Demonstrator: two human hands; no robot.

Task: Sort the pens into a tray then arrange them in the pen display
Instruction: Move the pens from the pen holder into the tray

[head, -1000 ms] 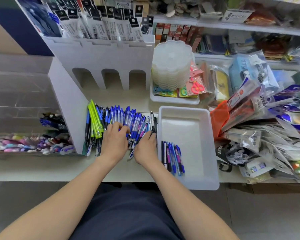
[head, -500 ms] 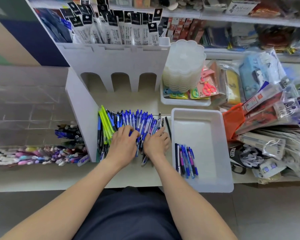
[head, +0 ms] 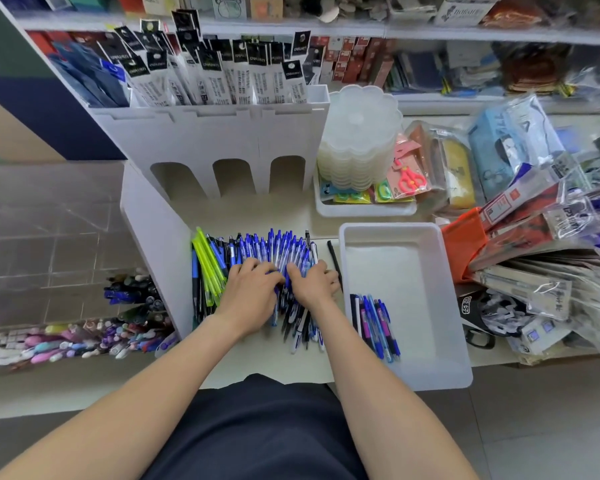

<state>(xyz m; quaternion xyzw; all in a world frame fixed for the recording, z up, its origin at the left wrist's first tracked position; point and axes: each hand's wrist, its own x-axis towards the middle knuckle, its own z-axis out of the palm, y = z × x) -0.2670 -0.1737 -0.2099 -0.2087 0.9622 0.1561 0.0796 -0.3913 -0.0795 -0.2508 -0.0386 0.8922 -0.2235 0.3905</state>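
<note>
A heap of mostly blue pens (head: 274,249) lies on the counter in front of the white pen display (head: 222,140). Several yellow-green pens (head: 207,268) sit at the heap's left edge. My left hand (head: 252,296) and my right hand (head: 314,285) rest side by side on top of the heap, fingers spread over the pens, nearly touching each other. The pens under my palms are hidden. Right of the heap stands a white tray (head: 409,268) with several blue and pink pens (head: 374,323) in its near left corner. A single black pen (head: 335,259) lies between heap and tray.
Flower-shaped clear lids (head: 359,133) are stacked in a small white tray (head: 361,212) behind the big tray. Packaged stationery (head: 534,244) crowds the right side. Clear bins of assorted pens (head: 84,341) sit to the left, beyond the display's side wall (head: 153,244).
Both hands have slid further up the pen heap and come closer together. The right hand moved from the heap's lower right edge onto its middle. The tray's pens have not moved.
</note>
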